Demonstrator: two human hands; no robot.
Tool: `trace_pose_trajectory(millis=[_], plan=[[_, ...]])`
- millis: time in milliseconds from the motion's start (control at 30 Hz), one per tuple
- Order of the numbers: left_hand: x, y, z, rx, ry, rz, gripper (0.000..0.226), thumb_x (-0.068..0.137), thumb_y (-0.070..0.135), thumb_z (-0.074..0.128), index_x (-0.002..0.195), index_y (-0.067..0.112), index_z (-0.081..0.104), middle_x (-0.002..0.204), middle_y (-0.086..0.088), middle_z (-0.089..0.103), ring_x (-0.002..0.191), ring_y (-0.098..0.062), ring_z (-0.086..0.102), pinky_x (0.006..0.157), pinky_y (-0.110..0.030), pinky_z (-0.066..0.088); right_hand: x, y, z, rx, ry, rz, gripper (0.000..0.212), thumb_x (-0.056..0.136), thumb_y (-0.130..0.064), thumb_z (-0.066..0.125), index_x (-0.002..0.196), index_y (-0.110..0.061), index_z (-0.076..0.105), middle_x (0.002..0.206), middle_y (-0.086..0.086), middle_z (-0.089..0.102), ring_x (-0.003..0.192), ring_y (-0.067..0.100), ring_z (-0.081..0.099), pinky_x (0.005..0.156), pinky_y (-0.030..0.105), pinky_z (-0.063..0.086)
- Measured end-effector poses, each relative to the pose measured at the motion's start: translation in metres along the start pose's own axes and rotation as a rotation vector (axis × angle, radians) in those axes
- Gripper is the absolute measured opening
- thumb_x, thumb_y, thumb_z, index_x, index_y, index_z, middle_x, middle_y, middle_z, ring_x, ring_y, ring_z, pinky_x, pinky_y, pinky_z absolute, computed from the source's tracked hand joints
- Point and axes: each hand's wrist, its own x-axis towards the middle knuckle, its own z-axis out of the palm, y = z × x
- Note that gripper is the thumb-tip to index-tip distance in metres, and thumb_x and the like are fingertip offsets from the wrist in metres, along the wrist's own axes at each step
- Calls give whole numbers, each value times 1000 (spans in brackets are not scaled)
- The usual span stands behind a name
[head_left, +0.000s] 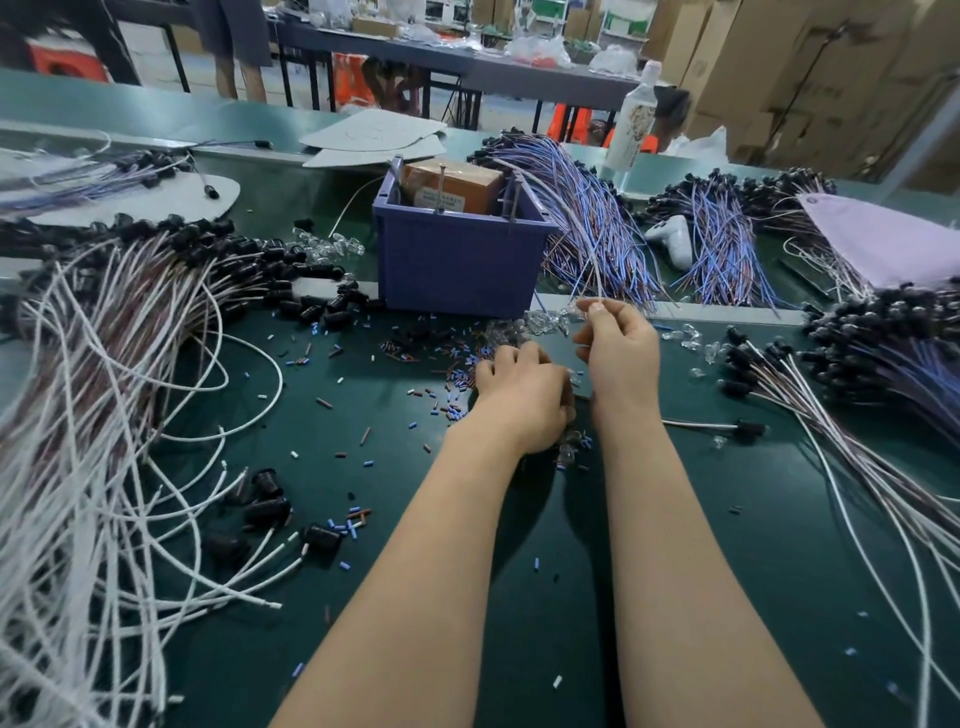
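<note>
Evidently fitting a wire (592, 270).
Right hand (621, 353) pinches it upright, end handy; left hand (524, 400) curls over clear caps (569, 451), grip hidden.

The left hand (522, 400) lies knuckles-up, fingers (506, 359) curled under; whether they hold anything cannot be told. The white wire (596, 275) pinched by the right hand (618, 348) loses its far end among the blue wire bundle (615, 228). The white cable heap (78, 415) at the left edge of the bench (727, 545) runs out of frame. The carton label (439, 200) is unreadably small.
</note>
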Motion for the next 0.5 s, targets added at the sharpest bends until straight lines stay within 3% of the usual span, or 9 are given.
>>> trace_pose_trajectory(millis=[133,267,367,500], plan=[[1,1,3,5,20,11,25,95,29,49,117,19,56,139,-5,36,129,-29,26,105,-43,20,0,0,-1,29,21,-4,22,97,-10,44,84,-15,60,62,-4,49,53,4,43,54,18,38],[1,-2,1,-12,105,20,32,92,33,55,123,28,52,135,-4,38,127,-29,29,105,-45,22,-1,-1,-1,66,36,23,25,98,-12,43,80,-18,60,60,-5,47,53,4,44,51,15,38],[0,-3,2,-13,84,-6,26,93,35,54,118,33,57,133,-3,39,126,-29,29,104,-45,21,-2,-1,0,87,40,35,26,98,-12,44,79,-18,60,60,-4,47,53,3,45,50,13,39],[2,-3,2,-14,91,-18,21,94,33,52,113,27,59,134,-4,40,126,-30,29,104,-47,21,-2,-1,0,106,33,41,26,98,-11,44,78,-17,60,59,-4,47,54,3,46,52,14,40]])
